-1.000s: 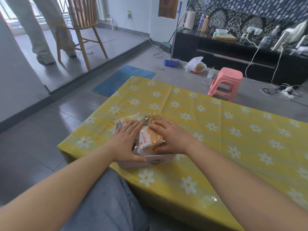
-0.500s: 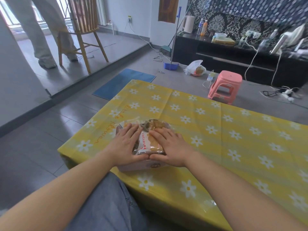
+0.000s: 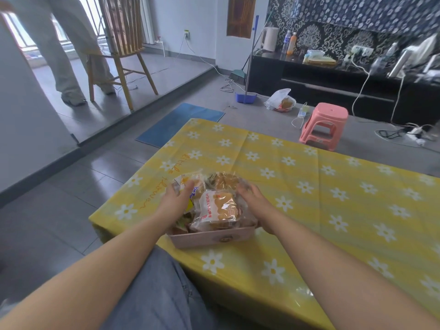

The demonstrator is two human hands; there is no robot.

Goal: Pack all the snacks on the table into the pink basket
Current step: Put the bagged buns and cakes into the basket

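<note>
The pink basket [image 3: 209, 237] stands near the front left edge of the table, heaped with several clear-wrapped bread snacks. A bag with a red label [image 3: 217, 207] lies on top. Behind it are a brown bun bag [image 3: 225, 181] and a yellow-printed bag [image 3: 183, 182]. My left hand [image 3: 175, 202] rests against the left side of the pile, fingers spread on the yellow-printed bag. My right hand [image 3: 253, 202] lies along the right side of the pile, fingers apart. Neither hand grips a bag.
The table wears a yellow cloth with white daisies [image 3: 309, 198]. Beyond it are a pink stool [image 3: 323, 125], a blue mat [image 3: 181, 123], a broom and dustpan [image 3: 246, 96] and a plastic bag [image 3: 281, 101]. A person's legs [image 3: 66, 55] stand by a wooden chair [image 3: 121, 51] at the back left.
Both hands have slid off the top of the red-labelled bag and out to the two sides of the pile. The bag now shows fully.
</note>
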